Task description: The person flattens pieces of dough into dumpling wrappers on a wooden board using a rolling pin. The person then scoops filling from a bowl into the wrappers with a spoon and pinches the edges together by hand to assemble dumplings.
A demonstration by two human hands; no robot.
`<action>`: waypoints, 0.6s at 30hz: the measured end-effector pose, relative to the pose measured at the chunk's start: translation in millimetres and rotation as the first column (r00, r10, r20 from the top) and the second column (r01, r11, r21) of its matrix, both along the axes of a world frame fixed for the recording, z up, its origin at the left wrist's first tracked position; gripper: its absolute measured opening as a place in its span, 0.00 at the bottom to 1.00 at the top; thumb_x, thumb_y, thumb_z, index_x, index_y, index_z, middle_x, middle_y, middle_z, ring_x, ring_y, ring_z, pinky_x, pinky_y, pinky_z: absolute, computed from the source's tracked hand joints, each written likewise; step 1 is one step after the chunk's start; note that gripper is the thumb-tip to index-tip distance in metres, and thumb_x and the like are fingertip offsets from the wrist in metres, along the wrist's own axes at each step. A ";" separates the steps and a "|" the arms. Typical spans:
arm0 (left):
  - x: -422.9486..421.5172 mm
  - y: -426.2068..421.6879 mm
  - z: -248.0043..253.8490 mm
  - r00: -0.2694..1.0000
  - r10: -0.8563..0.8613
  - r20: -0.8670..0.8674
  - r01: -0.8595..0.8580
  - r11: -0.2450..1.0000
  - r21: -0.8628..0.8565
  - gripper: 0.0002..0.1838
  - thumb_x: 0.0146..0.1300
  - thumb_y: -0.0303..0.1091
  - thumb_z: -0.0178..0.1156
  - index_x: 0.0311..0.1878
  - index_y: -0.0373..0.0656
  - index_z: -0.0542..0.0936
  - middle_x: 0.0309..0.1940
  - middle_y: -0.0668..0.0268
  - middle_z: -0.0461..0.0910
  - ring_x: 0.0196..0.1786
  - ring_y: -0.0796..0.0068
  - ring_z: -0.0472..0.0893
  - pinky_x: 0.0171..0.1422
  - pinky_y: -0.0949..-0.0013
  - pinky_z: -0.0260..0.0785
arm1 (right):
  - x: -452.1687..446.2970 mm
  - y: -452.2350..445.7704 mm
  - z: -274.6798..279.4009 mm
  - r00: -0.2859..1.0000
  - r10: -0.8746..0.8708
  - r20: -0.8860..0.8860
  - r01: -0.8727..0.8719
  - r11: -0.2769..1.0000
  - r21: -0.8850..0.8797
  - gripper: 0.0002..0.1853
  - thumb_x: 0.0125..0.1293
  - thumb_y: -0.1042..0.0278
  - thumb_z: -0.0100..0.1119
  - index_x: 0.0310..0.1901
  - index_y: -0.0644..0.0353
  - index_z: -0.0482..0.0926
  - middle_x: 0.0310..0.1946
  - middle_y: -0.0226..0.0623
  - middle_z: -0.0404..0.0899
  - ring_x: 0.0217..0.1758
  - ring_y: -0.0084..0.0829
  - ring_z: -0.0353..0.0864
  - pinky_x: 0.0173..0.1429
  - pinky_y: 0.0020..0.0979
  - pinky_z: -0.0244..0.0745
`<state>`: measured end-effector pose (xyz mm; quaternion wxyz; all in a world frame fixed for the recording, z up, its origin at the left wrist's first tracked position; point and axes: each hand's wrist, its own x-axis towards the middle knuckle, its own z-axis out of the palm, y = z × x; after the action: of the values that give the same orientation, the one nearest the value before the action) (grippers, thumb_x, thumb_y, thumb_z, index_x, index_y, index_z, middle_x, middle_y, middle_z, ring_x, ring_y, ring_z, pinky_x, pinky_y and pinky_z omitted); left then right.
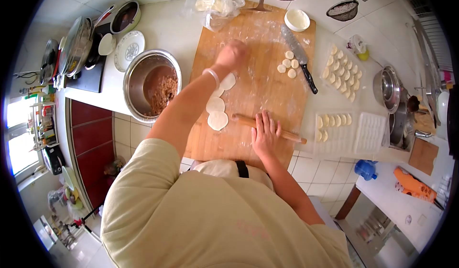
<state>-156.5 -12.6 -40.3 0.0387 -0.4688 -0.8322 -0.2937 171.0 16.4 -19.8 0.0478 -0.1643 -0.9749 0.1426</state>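
Observation:
My left hand [232, 54] is over the upper part of the floured wooden board [205, 151], curled closed and blurred by motion. Whatever may be inside its fingers is hidden. Across the wooden rolling pin [290, 136] lies my right hand [266, 132], its fingers over the pin near the board's lower edge. Left of the pin, flat round dough wrappers [218, 120] overlap in a row running up under my left forearm. Several small dough pieces [291, 73] sit right of centre, beside a knife [296, 46] with a black handle.
A metal pot [178, 72] of minced filling stands left of the board. A white bowl [297, 20] and a plastic bag [217, 5] are at the back. Trays of dumplings [342, 74] [333, 120] lie right, near a sink [400, 124]. A plate [129, 51] sits left.

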 end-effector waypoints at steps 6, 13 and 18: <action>125.4 -32.0 1.7 0.951 -0.273 0.147 0.265 0.961 0.075 0.11 0.45 0.24 0.61 0.35 0.44 0.80 0.38 0.60 0.78 0.48 0.57 0.76 0.51 0.58 0.71 | -3.1 2.8 2.5 0.999 -0.004 -0.045 0.005 1.000 0.020 0.25 0.65 0.59 0.54 0.63 0.53 0.69 0.68 0.39 0.64 0.71 0.37 0.62 0.72 0.53 0.46; 145.7 8.3 30.6 0.962 -0.268 0.044 0.269 0.921 -0.282 0.39 0.60 0.52 0.58 0.70 0.42 0.61 0.72 0.56 0.56 0.77 0.56 0.48 0.78 0.47 0.37 | 6.3 5.7 -1.9 0.984 0.056 -0.167 -0.062 0.998 -0.033 0.22 0.60 0.63 0.60 0.58 0.47 0.76 0.62 0.37 0.69 0.64 0.38 0.67 0.68 0.49 0.54; 128.8 14.4 16.0 0.963 -0.264 0.055 0.269 0.923 -0.275 0.37 0.62 0.55 0.56 0.70 0.43 0.64 0.73 0.59 0.58 0.77 0.60 0.52 0.79 0.51 0.40 | 6.8 12.3 0.0 0.988 0.033 -0.151 -0.047 0.994 -0.094 0.22 0.61 0.62 0.59 0.58 0.47 0.76 0.62 0.41 0.69 0.64 0.42 0.67 0.67 0.49 0.56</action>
<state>-27.7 1.9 -24.3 -0.0753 -0.5756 -0.7942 -0.1794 177.8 28.7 -19.9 0.1098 -0.1356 -0.9636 0.2026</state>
